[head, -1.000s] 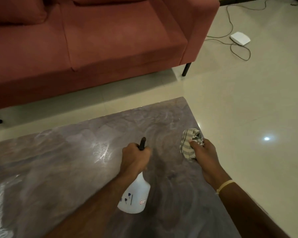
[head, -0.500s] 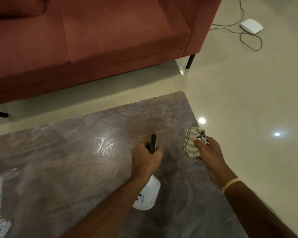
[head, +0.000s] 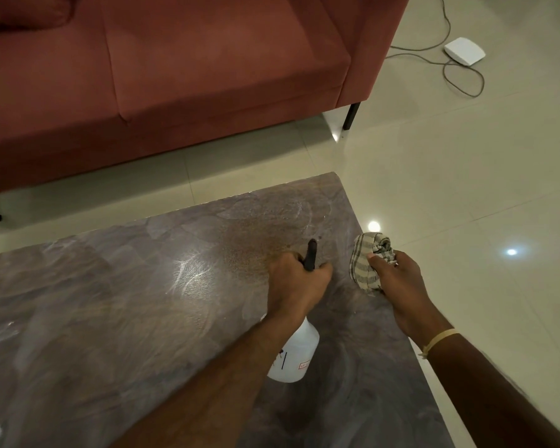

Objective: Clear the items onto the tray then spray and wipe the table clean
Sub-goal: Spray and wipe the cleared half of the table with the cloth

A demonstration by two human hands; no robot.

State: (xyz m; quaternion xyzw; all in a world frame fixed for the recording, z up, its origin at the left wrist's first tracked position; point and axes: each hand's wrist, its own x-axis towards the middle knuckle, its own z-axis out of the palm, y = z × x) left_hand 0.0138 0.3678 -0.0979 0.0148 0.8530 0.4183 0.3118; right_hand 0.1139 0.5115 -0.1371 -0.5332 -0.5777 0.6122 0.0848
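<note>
- Head view looks down on a dark marbled table (head: 117, 318) whose far right corner sits near the middle of the frame.
- The left hand (head: 296, 286) is clenched round the neck of a white spray bottle (head: 296, 354), which is held tilted above the table with its base toward the person.
- The bottle's black nozzle (head: 311, 255) sticks out past the knuckles, pointing toward the far corner of the table.
- A patch of fine mist or droplets (head: 256, 250) lies on the surface just ahead of the nozzle; whether spray is in the air cannot be told from this angle.
- The right hand (head: 398, 279) grasps a bunched striped cloth (head: 367, 265), fingers curled over it, at the table's right edge just beside the bottle hand.
- The cloth seems to touch the tabletop, though the contact itself is hidden under the hand.
- A pale band (head: 440, 337) circles the right wrist.
- Pale swirled streaks (head: 188, 273) show on the surface to the left of the left hand.
- A red sofa (head: 175, 76) stands beyond the table, with a strip of cream tiled floor (head: 466, 189) between them.
- A small white box (head: 464, 50) with a trailing cable (head: 466, 79) lies on the floor at the upper right, well apart from the table.
</note>
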